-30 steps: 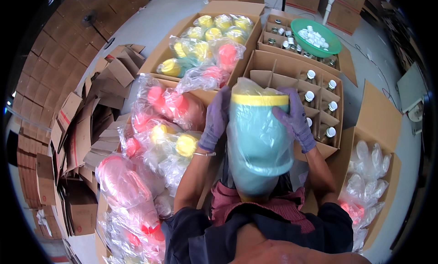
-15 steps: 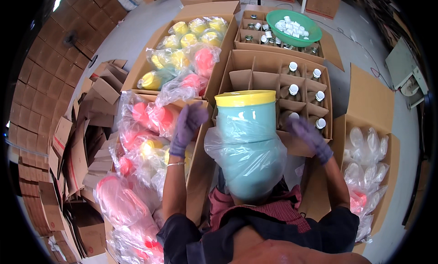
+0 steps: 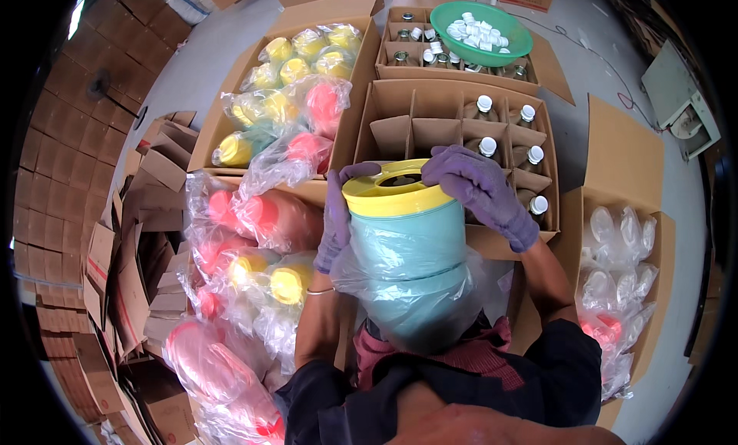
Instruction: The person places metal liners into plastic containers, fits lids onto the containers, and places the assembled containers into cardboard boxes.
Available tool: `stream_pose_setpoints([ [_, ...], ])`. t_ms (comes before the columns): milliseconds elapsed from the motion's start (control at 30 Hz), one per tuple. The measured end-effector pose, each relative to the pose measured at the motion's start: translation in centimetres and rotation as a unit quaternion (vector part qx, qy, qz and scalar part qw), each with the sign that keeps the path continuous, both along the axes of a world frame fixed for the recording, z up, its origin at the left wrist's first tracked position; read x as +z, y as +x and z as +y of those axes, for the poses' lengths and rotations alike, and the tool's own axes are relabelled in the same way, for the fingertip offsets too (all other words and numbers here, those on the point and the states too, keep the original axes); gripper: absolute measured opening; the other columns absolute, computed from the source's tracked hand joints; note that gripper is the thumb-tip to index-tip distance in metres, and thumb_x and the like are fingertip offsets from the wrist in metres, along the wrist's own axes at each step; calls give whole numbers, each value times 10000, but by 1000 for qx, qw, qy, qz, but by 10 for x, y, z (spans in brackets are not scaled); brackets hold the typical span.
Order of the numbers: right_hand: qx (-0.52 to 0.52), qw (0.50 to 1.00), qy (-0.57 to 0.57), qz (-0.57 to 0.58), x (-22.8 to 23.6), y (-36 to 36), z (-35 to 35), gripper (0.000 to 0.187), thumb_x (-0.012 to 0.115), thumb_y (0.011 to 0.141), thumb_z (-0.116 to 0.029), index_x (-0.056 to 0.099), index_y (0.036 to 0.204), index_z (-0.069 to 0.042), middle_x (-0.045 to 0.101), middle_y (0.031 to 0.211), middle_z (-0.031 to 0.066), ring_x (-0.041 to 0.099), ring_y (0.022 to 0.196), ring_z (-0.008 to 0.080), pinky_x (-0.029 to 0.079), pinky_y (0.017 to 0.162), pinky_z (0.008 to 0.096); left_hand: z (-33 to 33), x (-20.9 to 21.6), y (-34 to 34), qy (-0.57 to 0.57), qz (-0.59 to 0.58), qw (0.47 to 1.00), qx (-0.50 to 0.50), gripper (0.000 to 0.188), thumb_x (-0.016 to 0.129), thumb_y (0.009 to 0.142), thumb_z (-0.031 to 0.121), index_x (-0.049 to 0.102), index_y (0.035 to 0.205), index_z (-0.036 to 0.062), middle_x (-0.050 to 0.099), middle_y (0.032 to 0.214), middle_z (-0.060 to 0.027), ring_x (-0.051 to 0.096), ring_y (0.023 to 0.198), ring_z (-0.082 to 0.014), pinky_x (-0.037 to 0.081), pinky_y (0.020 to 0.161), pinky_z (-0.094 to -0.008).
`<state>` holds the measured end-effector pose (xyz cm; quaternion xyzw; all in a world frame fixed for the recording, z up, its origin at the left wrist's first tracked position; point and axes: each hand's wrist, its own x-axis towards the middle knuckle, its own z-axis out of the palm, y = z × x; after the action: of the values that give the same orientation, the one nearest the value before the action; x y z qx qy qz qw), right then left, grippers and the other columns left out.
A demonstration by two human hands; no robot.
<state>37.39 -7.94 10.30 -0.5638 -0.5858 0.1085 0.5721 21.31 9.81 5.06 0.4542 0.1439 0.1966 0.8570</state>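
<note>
A light blue plastic container (image 3: 407,241) stands in front of my body with its top tipped a little toward me. Its yellow ring-shaped lid (image 3: 396,205) has a dark round opening. A clear plastic bag (image 3: 354,276) is bunched around the container's lower part. My left hand (image 3: 337,214), in a purple glove, grips the left side of the lid, fingers bent over the rim. On the opposite side, my right hand (image 3: 484,191), also gloved, curls over the rim; its fingertips are partly hidden.
Ahead, a divided carton (image 3: 453,89) holds white-capped bottles (image 3: 487,146). Behind it, a green bowl (image 3: 438,30) of white caps rests on another carton. Bagged pink and yellow containers (image 3: 265,212) fill cartons at left. A carton of clear bagged pieces (image 3: 615,253) stands at right.
Both hands have come inward from either side and taken hold of the yellow lid. The container's top has tilted, so its opening now shows.
</note>
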Motion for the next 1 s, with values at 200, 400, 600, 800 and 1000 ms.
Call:
stream_pose_setpoints([
  [200, -118, 955, -183, -204, 56, -57, 32, 353, 701, 840, -283, 671, 1061, -9, 678, 921, 105, 663, 876, 262, 516, 815, 332, -13, -24, 38, -139, -238, 956, -103, 551, 234, 1045, 469, 514, 1215, 26, 583, 1185, -191, 552, 1127, -301, 427, 1026, -413],
  [400, 130, 983, 93, 86, -29, 20, 14, 430, 465, 984, -343, 675, 867, 13, 663, 847, 134, 626, 885, 291, 461, 971, 452, -4, 1, -19, 321, 57, 941, 94, 460, 287, 1044, 298, 591, 942, -33, 619, 1000, -139, 593, 946, -248, 456, 922, -339],
  [600, 29, 979, -28, 198, -41, 25, 11, 450, 418, 975, -371, 660, 964, 8, 624, 1100, 164, 584, 1079, 280, 385, 1050, 443, 5, 62, -45, 455, 108, 873, 142, 350, 340, 1011, 169, 584, 1128, -54, 642, 925, -142, 613, 897, -218, 472, 886, -316],
  [800, 49, 994, -28, 97, -16, 14, 6, 688, 514, 930, -558, 521, 1324, 6, 531, 1293, 147, 526, 1206, 253, 408, 1033, 359, 12, 10, -24, 103, -114, 987, 35, 422, 372, 1039, 258, 475, 1339, -21, 584, 1203, -151, 532, 1130, -215, 389, 1016, -319],
  [1000, 5, 946, -126, 298, -37, 19, -12, 551, 355, 1022, -422, 486, 1370, -16, 545, 1322, 102, 491, 1239, 190, 365, 1055, 300, 29, 16, -35, 282, -131, 950, 36, 762, 421, 956, 604, 466, 1369, -34, 580, 1298, -164, 552, 1203, -282, 336, 1097, -343],
])
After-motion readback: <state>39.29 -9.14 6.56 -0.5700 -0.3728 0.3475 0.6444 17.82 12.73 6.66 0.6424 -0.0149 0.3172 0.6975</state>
